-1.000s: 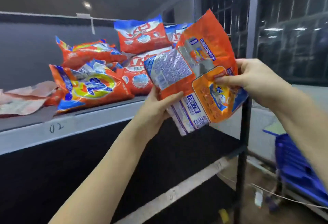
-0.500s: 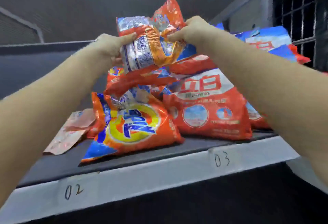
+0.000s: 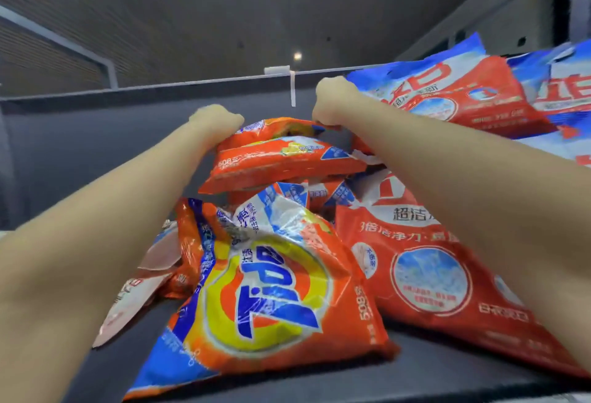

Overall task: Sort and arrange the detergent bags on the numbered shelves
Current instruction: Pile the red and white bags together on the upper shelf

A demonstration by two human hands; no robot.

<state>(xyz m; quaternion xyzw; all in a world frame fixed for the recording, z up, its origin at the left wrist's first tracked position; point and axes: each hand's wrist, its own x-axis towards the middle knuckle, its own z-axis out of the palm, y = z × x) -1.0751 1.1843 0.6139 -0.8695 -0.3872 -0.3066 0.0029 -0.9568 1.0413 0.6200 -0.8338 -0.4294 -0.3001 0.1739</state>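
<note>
1. Orange plastic, crinkly and shiny: the top orange bag (image 3: 281, 129) is sitting at the peak of the orange pile, lying pretty flat on a second orange bag (image 3: 281, 163) just under it.
2. Both hands are gripping that top bag. The left hand (image 3: 216, 121) is curling round its left end, and the right hand (image 3: 334, 103) is pinching its right end, knuckles facing the camera, so the fingertips themselves are hiding from view.
3. In front, a big orange bag with the yellow swirl logo (image 3: 265, 300) is leaning back against the pile, its bottom corner reaching toward the shelf's near edge.
4. Right beside it, touching, a red bag with a round blue-white picture (image 3: 425, 274) is leaning too, partly under the right forearm.
5. Further back on the right, more red and blue bags (image 3: 447, 95) are stacking up higher.
6. On the left, a flat pale pinkish bag (image 3: 137, 287) is lying on the dark shelf (image 3: 96, 153), half tucked under the left forearm.
</note>
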